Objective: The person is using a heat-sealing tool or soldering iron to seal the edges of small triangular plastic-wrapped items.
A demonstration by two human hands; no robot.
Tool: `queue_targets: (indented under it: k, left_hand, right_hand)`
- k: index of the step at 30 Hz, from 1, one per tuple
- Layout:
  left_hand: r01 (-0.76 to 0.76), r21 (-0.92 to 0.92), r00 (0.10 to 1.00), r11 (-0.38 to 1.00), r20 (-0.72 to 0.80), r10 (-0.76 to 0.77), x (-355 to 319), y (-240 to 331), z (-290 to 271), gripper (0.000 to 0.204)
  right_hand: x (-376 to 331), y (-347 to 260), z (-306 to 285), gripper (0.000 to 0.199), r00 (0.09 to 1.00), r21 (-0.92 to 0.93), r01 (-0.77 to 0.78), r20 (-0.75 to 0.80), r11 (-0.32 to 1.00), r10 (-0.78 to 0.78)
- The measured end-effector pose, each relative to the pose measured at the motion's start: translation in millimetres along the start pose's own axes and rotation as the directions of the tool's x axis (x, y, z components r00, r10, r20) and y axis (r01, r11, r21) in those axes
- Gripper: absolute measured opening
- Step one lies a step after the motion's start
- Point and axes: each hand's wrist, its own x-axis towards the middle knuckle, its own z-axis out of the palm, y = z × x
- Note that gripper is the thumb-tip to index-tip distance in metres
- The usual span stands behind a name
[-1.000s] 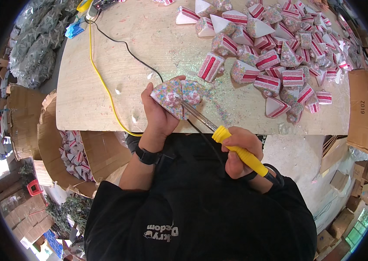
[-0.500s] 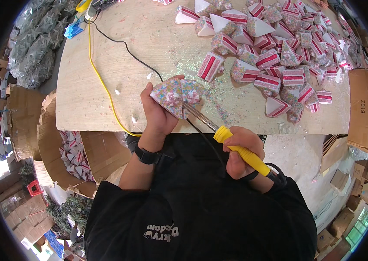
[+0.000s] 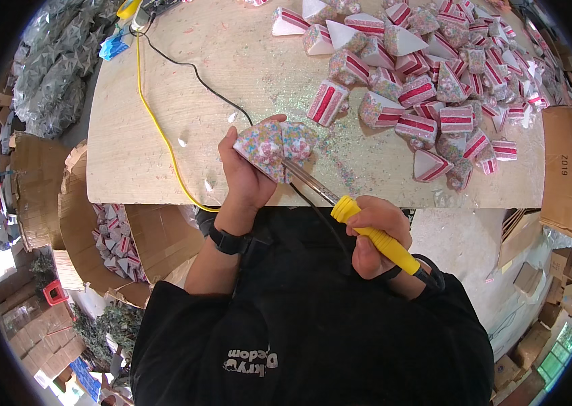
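Note:
My left hand (image 3: pixel 249 177) is closed around a toy cake slice (image 3: pixel 259 143) covered in pastel sprinkles, held above the table's near edge. In my right hand (image 3: pixel 380 233) is a soldering iron (image 3: pixel 384 247) with a yellow ribbed handle and a long metal shaft. The iron's tip meets the sprinkled side of the slice, close to a whitish-pink raised bit; the very end is hidden against it. A black cord leaves the handle's back end by my right wrist. My left fingers are partly hidden behind the slice.
Many wedge-shaped cake slices (image 3: pixel 418 91) lie piled at the table's (image 3: pixel 211 40) far right. Glitter is scattered beside my left hand. A yellow cable (image 3: pixel 157 128) and a black cord (image 3: pixel 198 74) cross the left side. A cardboard box (image 3: pixel 157 237) of slices stands lower left; another box (image 3: pixel 568 172) is right.
The soldering iron has shifted very slightly to the left against the slice. Both hands otherwise keep the same grip and place.

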Motion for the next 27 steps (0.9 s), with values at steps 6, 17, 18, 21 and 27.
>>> queue_targets:
  k: [6,17,18,21,27]
  left_hand:
    - [0.001,-0.002,1.0,1.0,0.028,-0.001,1,1,-1,0.079]
    - [-0.006,0.1,0.999,0.995,-0.049,0.011,6,0,-12,0.086]
    - [-0.006,0.1,0.999,0.995,-0.05,0.011,7,0,-12,0.086]
    - [-0.021,0.094,0.999,0.995,-0.043,0.025,6,1,-9,0.086]
    - [0.047,-0.053,0.999,0.998,0.003,-0.047,1,3,0,0.082]
  right_hand:
    - [1,1,0,0.024,1.0,-0.023,0.017,0.003,1.0,-0.017]
    - [3,2,0,0.024,0.999,0.036,-0.031,0.012,0.999,0.031]
    - [3,2,0,0.024,0.999,0.036,-0.031,0.012,0.999,0.031]
    - [1,2,2,0.024,1.0,0.027,-0.026,-0.015,0.999,0.027]
    - [0,4,0,0.023,1.0,-0.004,-0.011,0.028,1.0,0.011]
